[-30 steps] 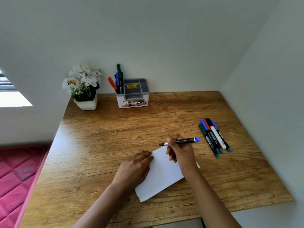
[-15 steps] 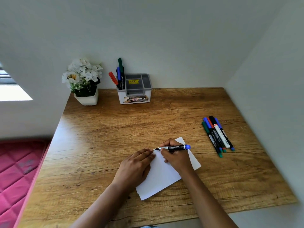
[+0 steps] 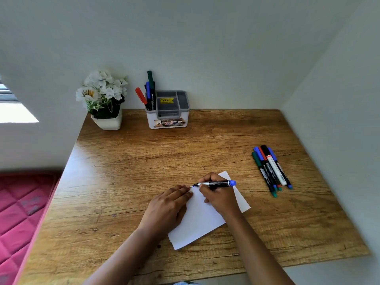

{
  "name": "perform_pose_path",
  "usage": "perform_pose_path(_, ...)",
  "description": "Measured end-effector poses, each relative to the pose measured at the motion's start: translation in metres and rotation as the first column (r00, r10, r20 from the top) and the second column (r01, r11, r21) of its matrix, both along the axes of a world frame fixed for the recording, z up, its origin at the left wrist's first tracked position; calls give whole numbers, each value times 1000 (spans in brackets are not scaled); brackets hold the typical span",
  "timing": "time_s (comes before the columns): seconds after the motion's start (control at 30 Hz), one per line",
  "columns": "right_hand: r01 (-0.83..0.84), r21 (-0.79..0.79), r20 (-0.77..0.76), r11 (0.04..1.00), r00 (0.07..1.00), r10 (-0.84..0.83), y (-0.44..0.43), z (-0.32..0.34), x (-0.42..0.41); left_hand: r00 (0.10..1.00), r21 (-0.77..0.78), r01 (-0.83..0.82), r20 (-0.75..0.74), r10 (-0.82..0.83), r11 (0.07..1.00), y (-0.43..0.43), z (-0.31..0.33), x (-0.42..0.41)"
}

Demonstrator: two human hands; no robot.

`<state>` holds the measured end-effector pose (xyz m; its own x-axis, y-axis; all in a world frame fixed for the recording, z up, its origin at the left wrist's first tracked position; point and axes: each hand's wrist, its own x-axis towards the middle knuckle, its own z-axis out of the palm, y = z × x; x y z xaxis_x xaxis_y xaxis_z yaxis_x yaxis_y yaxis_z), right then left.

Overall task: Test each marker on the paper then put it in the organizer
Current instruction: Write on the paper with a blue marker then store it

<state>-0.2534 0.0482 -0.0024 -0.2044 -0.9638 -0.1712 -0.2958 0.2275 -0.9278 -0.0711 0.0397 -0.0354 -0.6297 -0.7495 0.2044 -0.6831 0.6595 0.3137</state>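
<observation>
The right hand (image 3: 221, 199) is gripping a blue-capped marker (image 3: 214, 184) between thumb and fingers, holding it nearly level with its cap end pointing right and its tip pressing the upper left edge of the white paper (image 3: 202, 219). A small blue mark seems to be showing at the tip, though it is too tiny to read clearly. The left hand (image 3: 168, 207) is lying flat, palm down, with fingers together, pinning the left side of the paper against the wooden desk (image 3: 144, 161); it is clamping on nothing. The two hands are sitting close together, fingertips nearly meeting beside the marker tip.

Well to the right, a cluster of loose markers (image 3: 271, 169) is lying side by side on the desk: green, blue, red, a black-capped white one and another blue. At the back against the wall, the white organizer (image 3: 167, 112) with a grey compartment tray is standing upright, its left compartment holding red, blue and green markers (image 3: 148, 93) that are sticking up. Just left of it, a white pot of white flowers (image 3: 103, 99) is sitting at the desk's rear corner. A pink quilted mattress (image 3: 20, 212) is lying beside the desk's left edge.
</observation>
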Motion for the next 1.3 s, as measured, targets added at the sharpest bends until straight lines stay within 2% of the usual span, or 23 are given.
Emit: perform_pose_path(1.3,110,-50,14,993,994,-110,-1,-8,-2,1000,7,-9,-25,9,1000,0,1,0)
